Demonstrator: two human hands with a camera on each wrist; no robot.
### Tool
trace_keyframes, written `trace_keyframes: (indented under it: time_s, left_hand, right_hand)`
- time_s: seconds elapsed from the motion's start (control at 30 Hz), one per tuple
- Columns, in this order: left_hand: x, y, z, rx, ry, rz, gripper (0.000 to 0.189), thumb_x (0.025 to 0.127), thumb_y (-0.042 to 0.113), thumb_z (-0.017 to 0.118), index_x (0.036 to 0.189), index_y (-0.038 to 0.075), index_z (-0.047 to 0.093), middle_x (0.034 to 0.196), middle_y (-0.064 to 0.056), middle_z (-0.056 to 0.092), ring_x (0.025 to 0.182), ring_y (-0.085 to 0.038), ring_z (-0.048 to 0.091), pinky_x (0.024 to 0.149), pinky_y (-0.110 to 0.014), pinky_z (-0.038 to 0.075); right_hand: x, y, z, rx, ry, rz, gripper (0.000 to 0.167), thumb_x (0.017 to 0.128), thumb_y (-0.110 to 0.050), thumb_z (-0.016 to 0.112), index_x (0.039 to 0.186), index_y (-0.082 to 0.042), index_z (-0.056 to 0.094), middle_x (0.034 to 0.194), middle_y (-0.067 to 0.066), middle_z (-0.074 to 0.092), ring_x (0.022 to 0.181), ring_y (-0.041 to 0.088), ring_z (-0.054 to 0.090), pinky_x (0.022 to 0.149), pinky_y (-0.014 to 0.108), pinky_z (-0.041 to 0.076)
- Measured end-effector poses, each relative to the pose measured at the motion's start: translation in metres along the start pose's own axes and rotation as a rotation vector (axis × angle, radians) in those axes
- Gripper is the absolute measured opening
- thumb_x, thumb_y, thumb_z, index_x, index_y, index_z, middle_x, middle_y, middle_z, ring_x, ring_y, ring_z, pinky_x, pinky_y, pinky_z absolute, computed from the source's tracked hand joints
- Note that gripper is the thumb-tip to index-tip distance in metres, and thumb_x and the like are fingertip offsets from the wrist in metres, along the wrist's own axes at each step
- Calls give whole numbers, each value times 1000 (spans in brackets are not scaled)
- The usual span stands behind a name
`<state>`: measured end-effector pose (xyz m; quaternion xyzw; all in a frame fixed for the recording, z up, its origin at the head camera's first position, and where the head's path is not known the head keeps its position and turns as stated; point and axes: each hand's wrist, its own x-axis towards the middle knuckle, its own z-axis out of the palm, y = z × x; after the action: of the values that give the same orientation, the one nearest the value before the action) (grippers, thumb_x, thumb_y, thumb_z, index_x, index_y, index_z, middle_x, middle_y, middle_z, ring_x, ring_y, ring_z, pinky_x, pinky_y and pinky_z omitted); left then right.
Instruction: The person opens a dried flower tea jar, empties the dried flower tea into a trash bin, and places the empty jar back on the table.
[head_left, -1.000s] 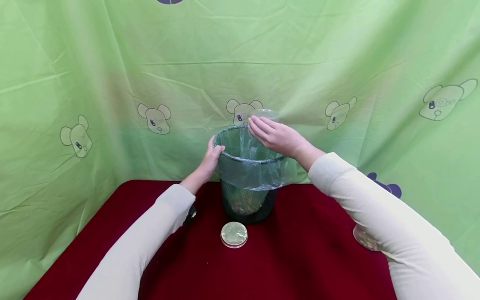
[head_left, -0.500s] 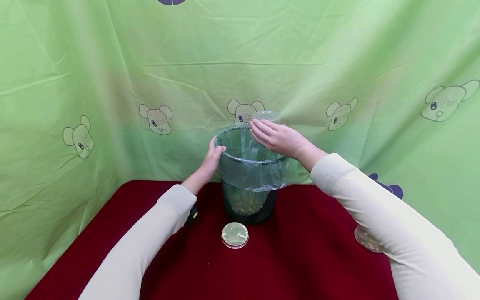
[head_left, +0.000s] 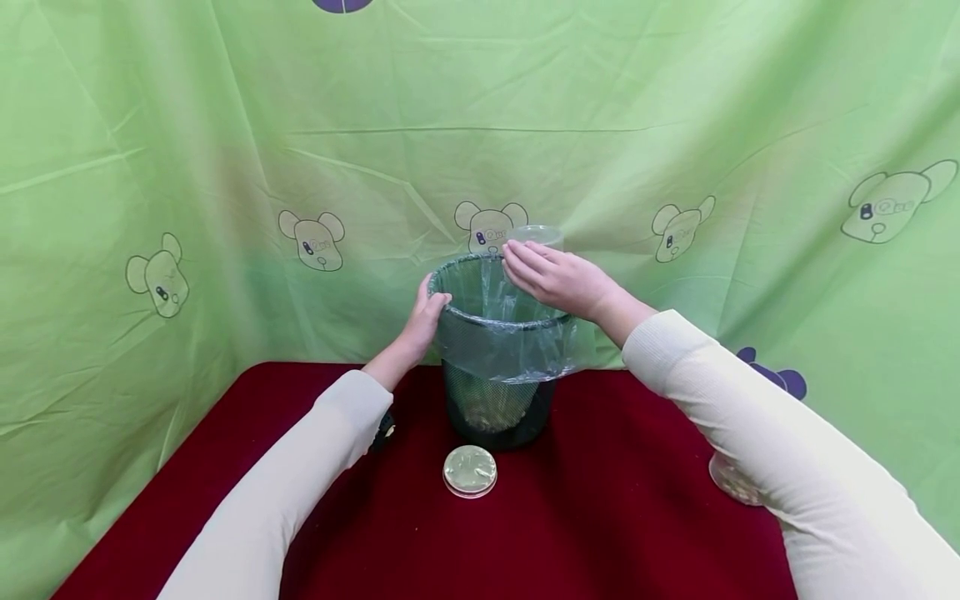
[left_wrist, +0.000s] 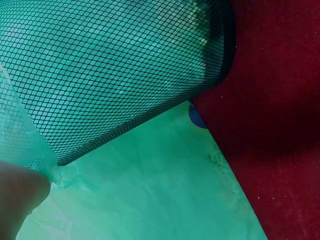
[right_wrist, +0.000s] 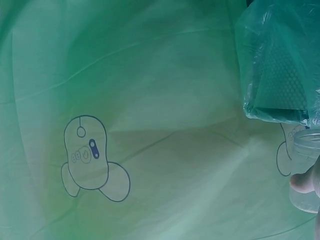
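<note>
Clear cylindrical plastic jar (head_left: 542, 236), centre frame, points mouth-down, long axis near-vertical; right hand (head_left: 561, 280) holds it, left hand (head_left: 422, 320) grips black mesh bin (head_left: 501, 410).

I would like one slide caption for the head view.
Left grip holds a bag-lined mesh bin; right grip holds an upturned clear jar near the bin's opening.

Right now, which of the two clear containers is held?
The container in the right hand, by the bin; the other container sits on the table, partly behind the right sleeve.
</note>
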<state>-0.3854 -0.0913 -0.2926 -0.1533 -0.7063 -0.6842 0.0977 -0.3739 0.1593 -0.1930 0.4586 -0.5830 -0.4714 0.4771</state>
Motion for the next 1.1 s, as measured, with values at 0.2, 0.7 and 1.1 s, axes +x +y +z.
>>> trace_keyframes:
  time_s: [0.2,0.7,1.1]
  left_hand:
    - [1,-1,0,5,-4,-2,82,88,28,46,155,8,4,158,-22,11,143,-36,13,114,-53,10]
    - [0,-2,0,-12,-5,14,81,89,25,45,155,6,4,158,-22,11,143,-34,13,114,-51,9]
    - [0,0,-1,-14,-13,10,79,91,26,44,155,6,2,156,-23,16,143,-34,14,114,-51,9]
  right_hand:
    - [-2,2,-1,1,20,24,45,96,15,29,131,3,55,136,21,51,130,31,45,111,39,29]
    - [-10,5,0,188,37,272,38,93,12,48,131,10,52,134,27,51,127,38,47,109,41,31]
    - [-11,6,-7,484,-16,685,53,80,25,52,131,12,49,133,29,50,127,40,45,111,38,26]
